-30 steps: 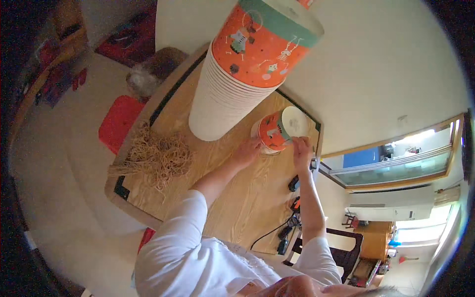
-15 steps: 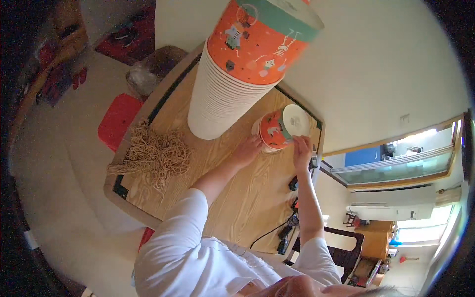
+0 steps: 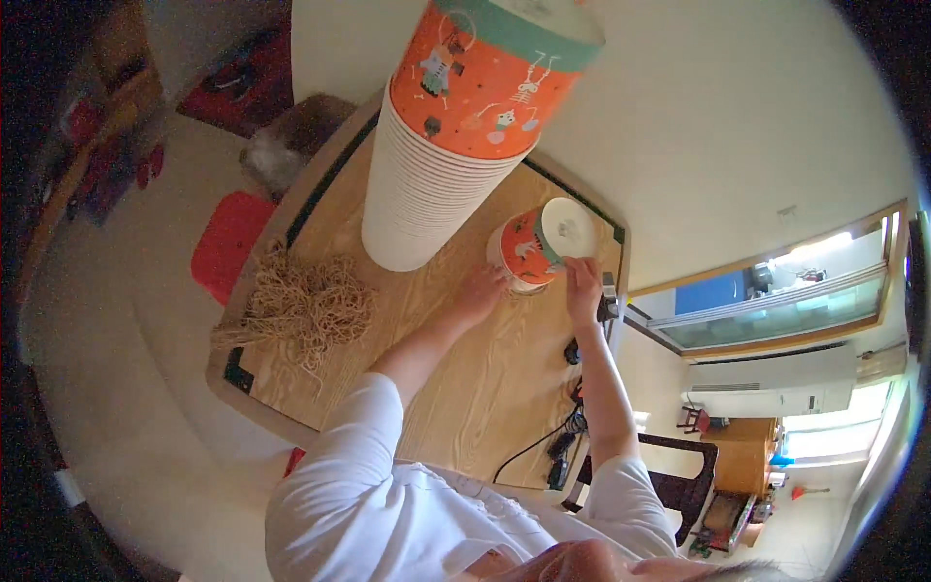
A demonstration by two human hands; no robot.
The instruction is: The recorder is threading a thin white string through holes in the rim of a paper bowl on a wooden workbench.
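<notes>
A short orange paper bucket (image 3: 527, 250) stands upside down on the wooden table, its white base and green band uppermost. More than one white rim seems to show at its lower edge. My left hand (image 3: 482, 295) has its fingers against this lower rim, on the near left side. At the bucket's upper right edge, the bent fingers of my right hand (image 3: 584, 290) grip the green band by the base. Left of it rises a tall stack of nested paper buckets (image 3: 432, 184), also inverted, with an orange skeleton-patterned one on top.
A tangled heap of beige string (image 3: 308, 303) lies at the table's left. Black cables and plugs (image 3: 562, 448) run along the right edge. A red stool (image 3: 230, 247) stands beyond the left edge, a dark chair (image 3: 669, 480) at the right. The wooden tabletop (image 3: 456, 407) has a raised rim.
The view has shifted slightly, so the buckets appear a little further left. Both hands stay at the short bucket, with only slight movement of the right fingers along its upper edge.
</notes>
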